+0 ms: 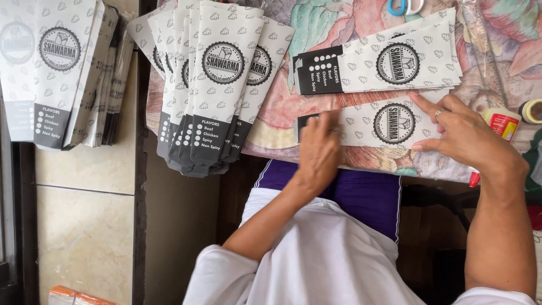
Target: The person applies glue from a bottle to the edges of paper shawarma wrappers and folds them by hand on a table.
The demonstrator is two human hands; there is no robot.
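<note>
We saw a table (271, 135) covered with a colourful patterned cloth, its near edge above the person's lap, and a tiled floor (84, 226) to the left of it. A fanned stack of flat white paper sleeves (209, 85) with black ends lay over the table's left edge, overhanging it, and a second stack (56, 68) lay further left, apart from the table. A smaller pile of sleeves (389, 65) lay crosswise near the top of the table, black ends to the left. Just below that pile, near the table's front edge, lay a single sleeve (389, 124), also crosswise. Our left hand (319, 152) pressed flat on the sleeve's left end with fingers together and extended, clamped on nothing. Our right hand (466, 135) rested on the sleeve's right end, fingers spread apart, forefinger pointing along its upper edge, thumb at its lower edge; it pinched nothing that we could see. A glue bottle (499, 127) lay just beyond the right hand, a tape roll (532, 111) sat at the far right edge, and blue-handled scissors (403, 7) lay at the top.
</note>
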